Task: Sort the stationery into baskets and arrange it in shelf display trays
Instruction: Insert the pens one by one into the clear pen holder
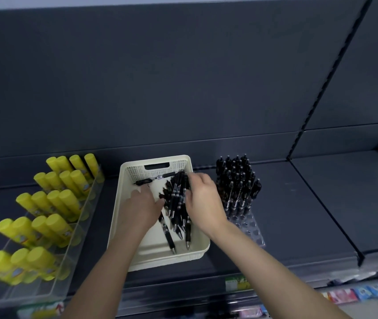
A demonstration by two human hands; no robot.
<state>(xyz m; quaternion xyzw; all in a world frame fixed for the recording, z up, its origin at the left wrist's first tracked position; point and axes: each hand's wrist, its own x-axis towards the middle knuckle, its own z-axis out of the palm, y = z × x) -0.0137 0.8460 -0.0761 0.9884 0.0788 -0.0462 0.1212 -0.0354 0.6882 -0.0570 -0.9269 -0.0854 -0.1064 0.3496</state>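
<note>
The pens (178,201) are black click pens with silver tips, thin silver bands and a clear part near the grip. They lie loose in a cream perforated basket (123,217) on the dark shelf (310,215) at my 12 o'clock. One more pen (155,178) lies crosswise along the basket's far wall; it carries a small white label that I cannot read. My right hand (203,199) comes in from 4 o'clock, fingers curled round the top ends of a bunch of pens, tips pointing to 6 o'clock. My left hand (142,203) lies palm down in the basket at 9 o'clock of the bunch, fingers stretched towards the far wall, thumb against the pens. At 3 o'clock of the basket, more black pens (238,180) stand upright in a clear holed tray (250,226). At 9 o'clock, yellow glue sticks (52,203) lean in a clear stepped tray (77,226), their labels too blurred to read
</note>
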